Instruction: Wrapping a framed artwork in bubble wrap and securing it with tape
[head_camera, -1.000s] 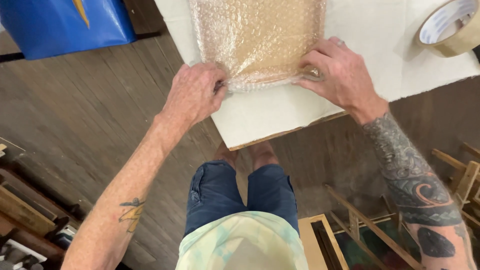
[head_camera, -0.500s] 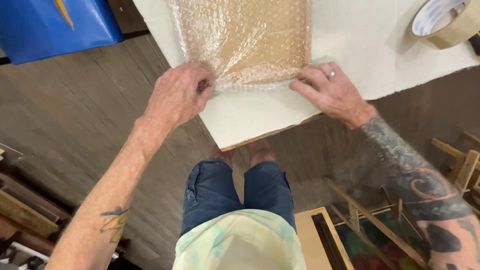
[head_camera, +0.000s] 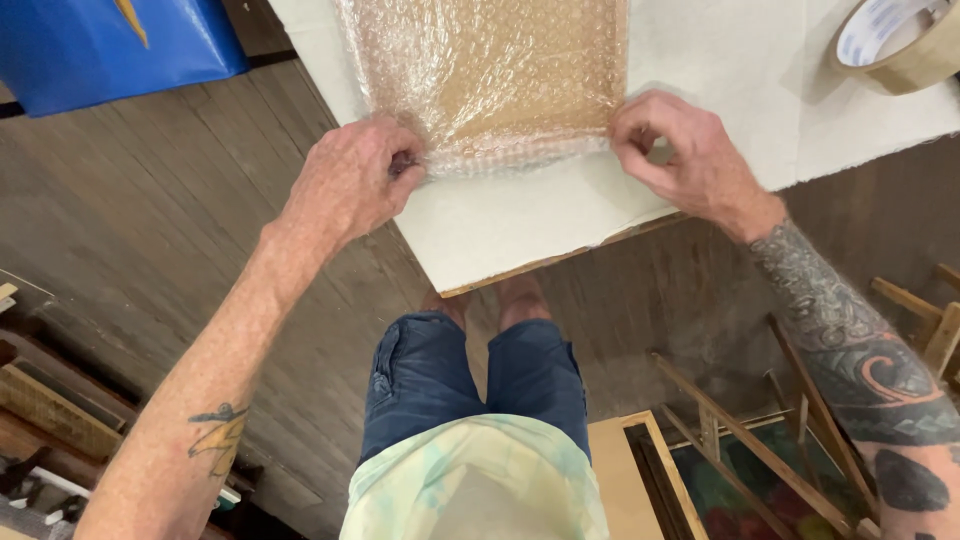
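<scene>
We are looking down at a flat brown package wrapped in clear bubble wrap (head_camera: 490, 75), lying on a white sheet covering the table (head_camera: 500, 225) in front of us. Our 2 hands are working apart, 1 at each near corner of the package. The left hand (head_camera: 350, 180) is pinching the wrap at the near left corner, fingers curled tight on it. The right hand (head_camera: 690, 160) is gripping the near right corner, fingers bent in on the wrap's edge. A roll of tan packing tape (head_camera: 895, 45) is resting at the sheet's far right. A blue plastic bag (head_camera: 110, 45) is sitting on the wooden floor at far left.
</scene>
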